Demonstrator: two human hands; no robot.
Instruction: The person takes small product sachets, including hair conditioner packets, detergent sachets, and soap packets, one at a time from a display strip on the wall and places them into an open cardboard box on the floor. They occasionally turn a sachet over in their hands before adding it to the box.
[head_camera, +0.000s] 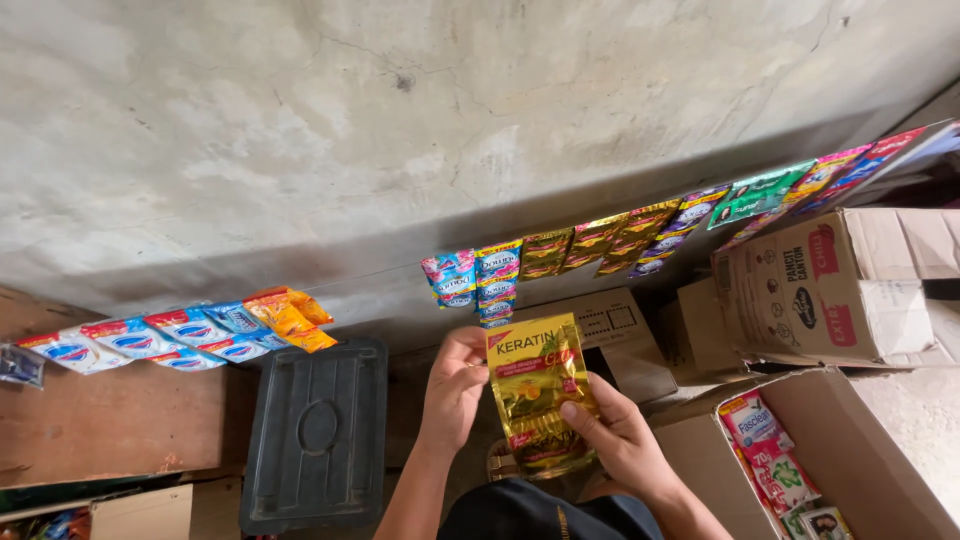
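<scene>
I hold a strip of shiny gold sachets (538, 388) up in front of me, low in the middle of the view. My left hand (452, 385) pinches its upper left edge. My right hand (620, 432) grips its lower right side, thumb laid across the front. Just above the strip hang rows of small sachets on the wall, blue and pink ones (474, 277) nearest, then gold and purple ones (620, 240) running to the right.
A dark grey plastic crate lid (316, 435) lies at lower left. Blue, white and orange sachets (180, 335) hang at left. Cardboard boxes (840, 290) stack at right, and an open box (860, 450) holds colourful packets (775, 465). A concrete wall (400, 120) fills the top.
</scene>
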